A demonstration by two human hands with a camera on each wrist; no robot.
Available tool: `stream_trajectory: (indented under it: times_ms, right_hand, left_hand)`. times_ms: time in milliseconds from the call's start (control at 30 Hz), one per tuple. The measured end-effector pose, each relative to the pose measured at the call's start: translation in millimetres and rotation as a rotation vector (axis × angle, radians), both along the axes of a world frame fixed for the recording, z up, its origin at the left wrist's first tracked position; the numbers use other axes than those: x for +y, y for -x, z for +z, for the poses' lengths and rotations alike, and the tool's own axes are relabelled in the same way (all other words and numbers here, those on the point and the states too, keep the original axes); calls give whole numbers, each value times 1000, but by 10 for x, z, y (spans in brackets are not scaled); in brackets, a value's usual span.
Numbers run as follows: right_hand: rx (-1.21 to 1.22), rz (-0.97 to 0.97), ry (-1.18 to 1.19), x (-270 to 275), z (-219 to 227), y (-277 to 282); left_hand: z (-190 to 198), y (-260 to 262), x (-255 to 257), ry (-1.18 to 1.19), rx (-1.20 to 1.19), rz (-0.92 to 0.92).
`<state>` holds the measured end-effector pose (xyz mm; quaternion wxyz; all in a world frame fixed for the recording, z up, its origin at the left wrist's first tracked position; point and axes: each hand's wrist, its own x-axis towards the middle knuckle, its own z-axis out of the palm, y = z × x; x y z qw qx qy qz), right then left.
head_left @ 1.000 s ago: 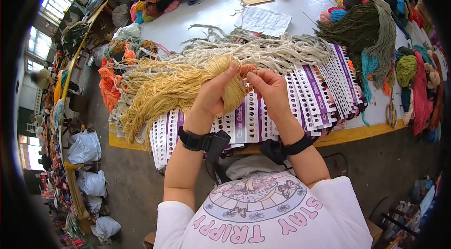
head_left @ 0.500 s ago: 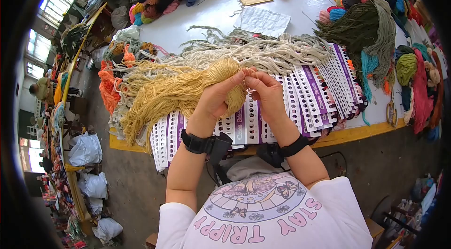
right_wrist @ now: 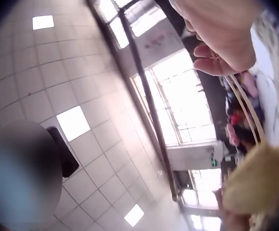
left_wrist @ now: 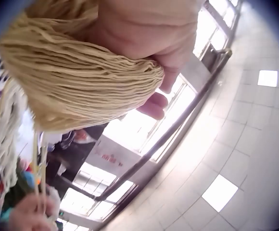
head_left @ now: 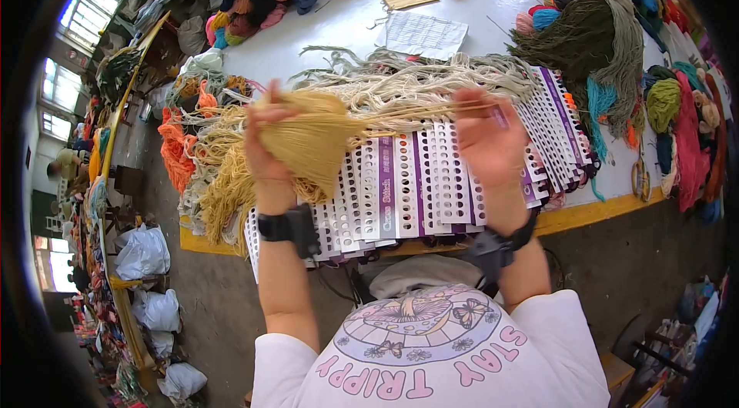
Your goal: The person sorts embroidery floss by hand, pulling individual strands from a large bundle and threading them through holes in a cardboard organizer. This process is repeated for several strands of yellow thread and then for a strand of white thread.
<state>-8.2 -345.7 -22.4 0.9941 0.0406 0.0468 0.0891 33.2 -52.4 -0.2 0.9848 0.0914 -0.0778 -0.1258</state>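
Observation:
The left hand grips a thick hank of yellow thread; in the left wrist view its fingers curl round the folded end of the hank. A few strands stretch from the hank across to the right hand, which pinches them. In the right wrist view, the strands run from the fingers down to the blurred hank. Beneath both hands lie white and purple cards with rows of holes.
Cream hanks lie behind the cards, orange yarn at the left. A written sheet rests farther back. Dark green yarn and scissors are at the right. The table's yellow edge runs along the front.
The hands have moved apart, the left one leftward with the hank, the right one rightward. Strands now stretch between them where the fingertips had been close together.

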Motion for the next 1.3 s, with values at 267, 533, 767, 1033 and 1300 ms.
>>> stream_trajectory:
  times_ms: [267,533,767,1033,1300]
  right_hand:
    - [15,-1202,1666,-2702,514,461]
    - [-317,526,1007,-55,-215,-236]
    - [-338,345,1432,114,-242,-195]
    - [-210,10,1923,131,-361,-232]
    - [-224,-216,2057,181,-519,-339]
  left_hand:
    - [256,50,783,-132,-204,189]
    - [-476,109,-1191,-884,242,-376]
    - [-561,77,-1228,-986,307,-310]
    - [-609,170,-1321,-1639,90,-75]
    - [-611,104,-1265,-1353,311,-175]
